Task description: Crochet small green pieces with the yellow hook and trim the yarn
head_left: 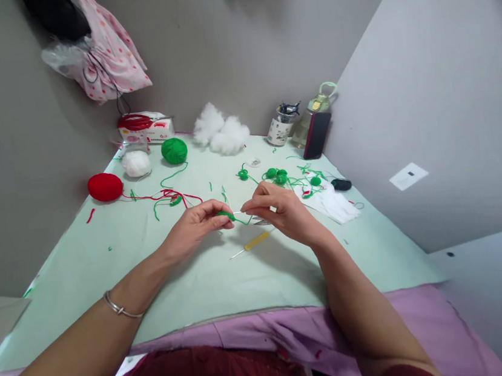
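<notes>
My left hand [209, 217] is closed, pinching a small green crocheted piece [225, 215] between thumb and fingers. Facing it, my right hand [279, 212] has thumb and forefinger pressed together on a thin needle [237, 213], whose other end reaches the green piece. A strand of green yarn [246, 221] runs from the piece toward my right hand. Under that hand a metal tool, apparently scissors [262, 221], shows in part. On the table just below lies a crochet hook with a yellow handle [256, 241].
Left: a red yarn ball [105, 187], a white one [136, 163] and a green one [174, 151]. Behind: white stuffing [221, 132], a pen jar [279, 129], a bottle [319, 103] and a phone [316, 135]. Right: several green pieces [281, 176] and white tissue [333, 205].
</notes>
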Motion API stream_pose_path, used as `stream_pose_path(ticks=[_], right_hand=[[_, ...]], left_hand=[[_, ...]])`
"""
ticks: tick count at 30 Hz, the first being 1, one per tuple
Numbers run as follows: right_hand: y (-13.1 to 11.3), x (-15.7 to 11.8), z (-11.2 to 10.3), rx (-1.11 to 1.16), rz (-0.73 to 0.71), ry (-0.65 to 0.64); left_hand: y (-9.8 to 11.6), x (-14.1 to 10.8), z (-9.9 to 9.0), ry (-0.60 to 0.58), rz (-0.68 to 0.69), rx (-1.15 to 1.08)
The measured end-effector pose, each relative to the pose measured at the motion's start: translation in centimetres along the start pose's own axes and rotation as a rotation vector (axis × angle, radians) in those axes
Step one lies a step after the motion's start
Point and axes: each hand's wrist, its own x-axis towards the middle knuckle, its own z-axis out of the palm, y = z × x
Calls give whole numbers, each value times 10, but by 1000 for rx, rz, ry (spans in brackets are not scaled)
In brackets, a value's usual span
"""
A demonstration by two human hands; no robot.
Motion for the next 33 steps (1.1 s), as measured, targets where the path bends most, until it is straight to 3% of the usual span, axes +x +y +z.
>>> stream_pose_path(ticks=[23, 33], right_hand=[[-2, 0, 0, -36, -41, -20], [-3, 1, 8, 141, -14, -40]], left_hand=[[1, -1, 1, -16, 1, -10], [1, 0, 2, -93, 6, -79]])
